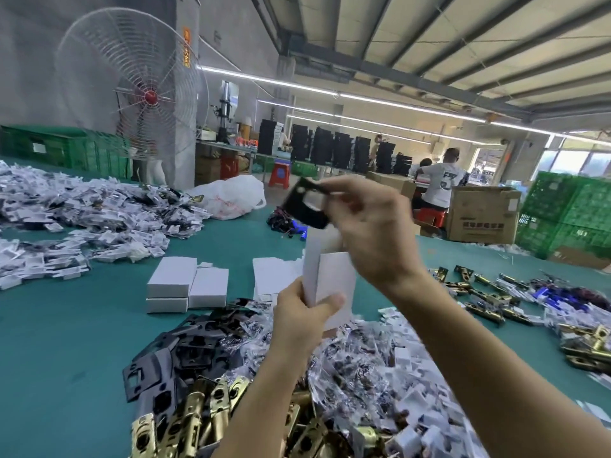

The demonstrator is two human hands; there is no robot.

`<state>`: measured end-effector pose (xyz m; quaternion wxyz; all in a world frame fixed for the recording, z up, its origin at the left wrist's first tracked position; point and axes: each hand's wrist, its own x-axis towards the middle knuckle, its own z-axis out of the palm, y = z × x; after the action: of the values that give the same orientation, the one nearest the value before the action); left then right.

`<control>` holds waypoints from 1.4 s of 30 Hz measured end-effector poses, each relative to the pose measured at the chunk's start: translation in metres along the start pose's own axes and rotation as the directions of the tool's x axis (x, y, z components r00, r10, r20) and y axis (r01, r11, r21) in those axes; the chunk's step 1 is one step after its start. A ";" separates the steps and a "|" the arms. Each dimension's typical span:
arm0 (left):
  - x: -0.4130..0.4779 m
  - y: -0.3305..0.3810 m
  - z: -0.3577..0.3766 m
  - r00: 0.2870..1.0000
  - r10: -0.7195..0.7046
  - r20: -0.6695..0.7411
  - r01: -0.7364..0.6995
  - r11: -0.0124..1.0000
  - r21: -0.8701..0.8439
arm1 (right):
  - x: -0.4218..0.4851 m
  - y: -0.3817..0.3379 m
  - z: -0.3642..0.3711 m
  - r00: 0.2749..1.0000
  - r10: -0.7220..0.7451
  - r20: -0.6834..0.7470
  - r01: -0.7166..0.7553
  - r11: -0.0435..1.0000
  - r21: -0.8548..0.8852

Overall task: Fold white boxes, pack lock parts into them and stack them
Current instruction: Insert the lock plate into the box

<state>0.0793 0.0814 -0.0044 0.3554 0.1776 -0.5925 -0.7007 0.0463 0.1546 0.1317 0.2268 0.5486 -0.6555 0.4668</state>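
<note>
My left hand grips an open white box upright above the table, thumb across its front face. Just above the box's open top, my right hand pinches a black lock plate with cut-outs. Closed white boxes lie stacked on the green table to the left. Flat white box blanks lie behind the held box. Below my arms are black plates, brass latches and bagged small parts in heaps.
More bagged parts are heaped at the far left and brass latches are spread at the right. Green crates, cardboard cartons, a large fan and seated workers stand beyond the green table.
</note>
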 end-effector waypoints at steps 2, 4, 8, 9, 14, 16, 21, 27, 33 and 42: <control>-0.002 0.003 0.001 1.000 -0.016 0.005 0.016 0.997 -0.080 | -0.005 0.018 -0.032 0.997 0.045 -0.066 -0.042 0.998 0.044; -0.003 0.005 0.003 0.999 -0.010 0.030 0.013 0.995 -0.100 | -0.008 0.036 -0.047 0.992 0.115 -0.056 -0.113 0.993 0.025; -0.007 0.011 0.002 0.991 -0.012 0.130 0.027 0.992 -0.119 | -0.013 0.054 -0.054 0.988 0.155 -0.014 -0.156 0.978 -0.135; -0.008 0.011 0.001 0.988 -0.008 0.156 0.025 0.994 -0.107 | -0.012 0.055 -0.056 0.992 0.125 -0.004 -0.124 0.979 -0.160; -0.008 0.010 0.004 0.974 0.020 0.225 0.004 0.994 -0.106 | -0.010 0.045 -0.060 0.990 -0.036 0.134 0.074 0.953 -0.294; -0.008 0.011 0.005 0.974 0.051 0.221 -0.026 0.993 -0.115 | -0.009 0.038 -0.062 0.979 -0.092 0.184 0.148 0.937 -0.317; -0.009 0.014 0.007 0.969 0.142 0.203 -0.109 0.980 -0.167 | -0.012 0.022 -0.063 0.972 -0.116 0.205 0.189 0.902 -0.388; -0.009 0.015 0.006 0.984 0.134 0.121 -0.105 0.970 -0.218 | -0.010 0.017 -0.066 0.993 -0.069 0.098 0.102 0.916 -0.388; -0.007 0.011 0.005 0.987 0.147 0.061 -0.132 0.971 -0.200 | -0.006 0.018 -0.062 0.977 0.152 0.148 -0.109 0.957 -0.268; -0.009 0.012 0.006 0.993 0.102 0.068 -0.091 0.986 -0.141 | -0.002 0.019 -0.071 0.785 0.416 0.459 -0.528 0.838 0.142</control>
<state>0.0851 0.0912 0.0070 0.3780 0.0976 -0.5636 -0.7280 0.0136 0.2162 0.1556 -0.1160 0.4757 -0.7372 0.4656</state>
